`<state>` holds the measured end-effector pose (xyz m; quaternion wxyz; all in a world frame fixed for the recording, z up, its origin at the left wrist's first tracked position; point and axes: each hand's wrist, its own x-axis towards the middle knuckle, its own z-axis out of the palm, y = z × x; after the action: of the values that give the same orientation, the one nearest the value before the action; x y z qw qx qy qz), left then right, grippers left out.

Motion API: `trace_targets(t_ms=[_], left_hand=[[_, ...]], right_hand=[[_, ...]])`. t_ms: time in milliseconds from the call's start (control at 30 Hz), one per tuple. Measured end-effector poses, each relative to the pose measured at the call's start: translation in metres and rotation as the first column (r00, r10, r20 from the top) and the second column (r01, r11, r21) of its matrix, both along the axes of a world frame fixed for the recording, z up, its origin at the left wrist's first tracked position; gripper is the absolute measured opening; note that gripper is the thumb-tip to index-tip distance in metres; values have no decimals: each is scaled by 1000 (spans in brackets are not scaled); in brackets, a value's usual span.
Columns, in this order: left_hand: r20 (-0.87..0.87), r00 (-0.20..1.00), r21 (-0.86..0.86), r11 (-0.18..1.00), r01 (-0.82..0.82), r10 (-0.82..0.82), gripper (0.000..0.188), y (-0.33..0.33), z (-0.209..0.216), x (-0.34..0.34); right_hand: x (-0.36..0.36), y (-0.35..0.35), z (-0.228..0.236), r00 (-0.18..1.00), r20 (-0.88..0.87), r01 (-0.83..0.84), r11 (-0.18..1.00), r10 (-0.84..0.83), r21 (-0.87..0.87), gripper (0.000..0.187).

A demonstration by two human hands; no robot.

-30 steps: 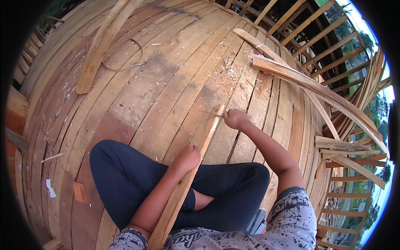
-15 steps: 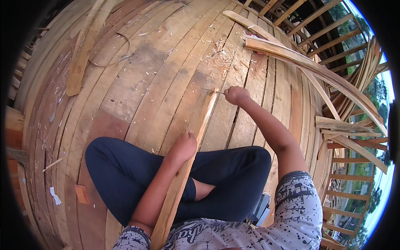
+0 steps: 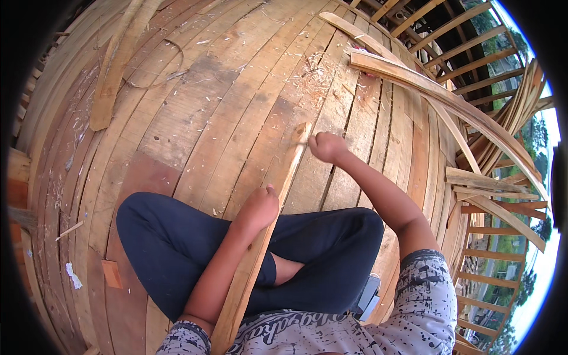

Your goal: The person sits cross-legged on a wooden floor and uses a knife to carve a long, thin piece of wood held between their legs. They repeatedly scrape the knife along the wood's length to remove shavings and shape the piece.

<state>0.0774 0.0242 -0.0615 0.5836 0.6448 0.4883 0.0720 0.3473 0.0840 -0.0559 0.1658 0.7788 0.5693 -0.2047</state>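
1. Wooden slat (image 3: 269, 219): long, narrow, runs from the lap out over the plank floor (image 3: 195, 118).
2. Left hand (image 3: 257, 208): clasped around the slat's middle.
3. Right hand (image 3: 327, 146): clenched fist beside the slat's far tip; what it grips cannot be told.

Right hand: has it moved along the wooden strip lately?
Yes, slightly: the right hand has pulled back from the wooden strip's far tip, toward the person's lap.
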Motion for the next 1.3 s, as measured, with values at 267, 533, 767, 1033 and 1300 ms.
trace_targets(t_ms=[267, 533, 767, 1033, 1300], left_hand=[[19, 997, -135, 988, -78, 81, 56, 1, -11, -1], [17, 995, 7, 995, 96, -96, 47, 2, -7, 5], [79, 994, 165, 985, 58, -72, 62, -5, -25, 4], [-69, 997, 172, 984, 53, -42, 55, -7, 4, 7], [-150, 975, 387, 897, 213, -167, 50, -18, -15, 3]], right_hand=[[48, -10, -40, 980, 200, -36, 966, -16, 257, 45], [29, -34, -31, 896, 416, -18, 923, -155, 383, 52], [18, -42, 13, 919, 226, 229, 905, -323, 359, 63], [-38, -56, 19, 983, -71, 178, 967, -167, 181, 67], [-12, -45, 6, 996, -24, 83, 988, -80, 131, 55]])
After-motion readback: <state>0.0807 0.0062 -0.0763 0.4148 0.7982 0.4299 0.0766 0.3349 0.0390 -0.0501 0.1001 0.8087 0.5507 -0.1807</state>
